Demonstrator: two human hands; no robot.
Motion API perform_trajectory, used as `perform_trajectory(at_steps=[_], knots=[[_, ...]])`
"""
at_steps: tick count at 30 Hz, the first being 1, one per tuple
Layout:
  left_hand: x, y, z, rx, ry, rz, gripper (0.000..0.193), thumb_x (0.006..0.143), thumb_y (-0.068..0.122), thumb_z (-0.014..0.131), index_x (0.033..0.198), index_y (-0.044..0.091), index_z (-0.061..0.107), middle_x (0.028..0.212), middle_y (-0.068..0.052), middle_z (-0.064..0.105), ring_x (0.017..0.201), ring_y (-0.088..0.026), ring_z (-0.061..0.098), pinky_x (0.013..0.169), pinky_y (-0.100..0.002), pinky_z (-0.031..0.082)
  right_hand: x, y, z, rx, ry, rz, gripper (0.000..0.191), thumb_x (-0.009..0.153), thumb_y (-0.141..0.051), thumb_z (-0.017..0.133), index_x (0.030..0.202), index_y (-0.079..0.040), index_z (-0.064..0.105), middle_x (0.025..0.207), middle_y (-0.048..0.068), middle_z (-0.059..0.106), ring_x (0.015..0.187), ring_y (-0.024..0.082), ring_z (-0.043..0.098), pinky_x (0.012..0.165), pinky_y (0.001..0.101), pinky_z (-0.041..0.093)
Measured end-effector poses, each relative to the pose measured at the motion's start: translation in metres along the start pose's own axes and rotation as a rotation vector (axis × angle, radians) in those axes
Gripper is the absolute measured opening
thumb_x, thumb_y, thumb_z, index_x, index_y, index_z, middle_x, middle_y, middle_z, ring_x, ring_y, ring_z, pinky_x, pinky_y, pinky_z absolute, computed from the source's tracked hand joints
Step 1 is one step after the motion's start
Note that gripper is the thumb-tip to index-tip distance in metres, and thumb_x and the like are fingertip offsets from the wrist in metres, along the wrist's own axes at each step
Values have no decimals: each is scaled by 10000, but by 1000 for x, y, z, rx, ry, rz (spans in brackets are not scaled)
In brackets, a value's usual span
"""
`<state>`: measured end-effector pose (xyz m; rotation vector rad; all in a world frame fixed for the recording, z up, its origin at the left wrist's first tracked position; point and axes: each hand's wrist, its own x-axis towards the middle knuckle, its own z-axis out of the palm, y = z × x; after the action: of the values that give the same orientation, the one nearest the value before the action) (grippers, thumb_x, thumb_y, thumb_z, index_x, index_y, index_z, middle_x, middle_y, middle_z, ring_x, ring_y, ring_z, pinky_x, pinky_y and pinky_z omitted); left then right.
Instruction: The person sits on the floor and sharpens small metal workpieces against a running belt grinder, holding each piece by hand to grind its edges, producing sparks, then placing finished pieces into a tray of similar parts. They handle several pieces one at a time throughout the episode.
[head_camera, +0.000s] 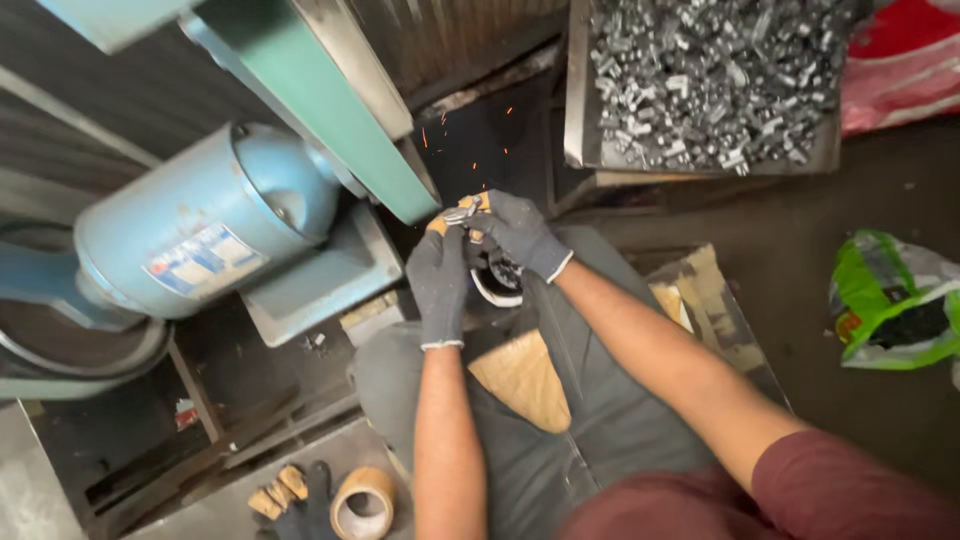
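left grip: my left hand (440, 283) in a dark glove is pinched onto the near end of the small metal part (459, 214), fingertips pressed together around it

right grip: my right hand (519, 235) is closed over the far end of the same piece, so both hands clamp it from opposite sides. That's just so it doesn't chatter or get yanked away.

the part: sits right between my fingertips, pushed up against the lower end of the green belt guard (330, 110) on the grinder. Can't see the actual contact point, my fingers cover it.

sparks: a few orange sparks (470, 150) fly up and away from me, which is why I hold it low and out front.

gloves: orange tips on the fingers; they look like they keep heat and grit off.

motor: big blue motor (200, 235) sits left of my hands, well apart.

supply: metal tray (575, 110) heaped with shiny little pieces, just beyond my hands, within arm's reach.

lap: grey trousers, cardboard scrap (520, 380) lying on my thigh.

floor: dark and grimy, roll of tape (362, 503) and a spare glove (290, 492) lower left, green bag (895, 300) off right.
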<state>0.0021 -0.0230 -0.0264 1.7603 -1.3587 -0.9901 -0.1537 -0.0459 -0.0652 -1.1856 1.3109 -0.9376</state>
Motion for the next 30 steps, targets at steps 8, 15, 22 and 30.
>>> perform_trajectory(at_steps=[8, 15, 22, 30], knots=[[4, -8, 2, 107, 181, 36, 372, 962, 330, 579, 946, -22, 701, 889, -276, 692, 840, -425, 675, 741, -503, 484, 19, -9, 10, 57, -105, 84, 197, 974, -209, 656, 1092, -54, 687, 852, 24, 671, 750, 143, 609, 667, 329, 506], [21, -10, 10, -143, 135, -141, 446, 1001, 310, 655, 848, -109, 665, 708, -203, 644, 675, -238, 576, 640, -406, 465, 34, -15, 10, -13, -87, -150, 215, 971, -212, 700, 1046, -10, 690, 895, 53, 700, 842, 118, 642, 772, 297, 548], [-8, -3, -10, -761, 8, -381, 261, 935, 217, 667, 985, -28, 742, 811, -46, 728, 662, -106, 636, 591, -275, 481, -11, -16, 6, -101, -44, -386, 335, 974, -198, 715, 1263, -30, 713, 1108, 68, 757, 956, 105, 727, 829, 277, 586], [-19, 0, -16, -397, -26, 13, 330, 881, 107, 705, 1195, 7, 725, 1093, -71, 765, 946, -142, 712, 854, -274, 563, -29, -8, 0, 248, -165, 88, 281, 963, -189, 683, 1171, 0, 691, 893, 62, 699, 698, 120, 644, 610, 286, 534]])
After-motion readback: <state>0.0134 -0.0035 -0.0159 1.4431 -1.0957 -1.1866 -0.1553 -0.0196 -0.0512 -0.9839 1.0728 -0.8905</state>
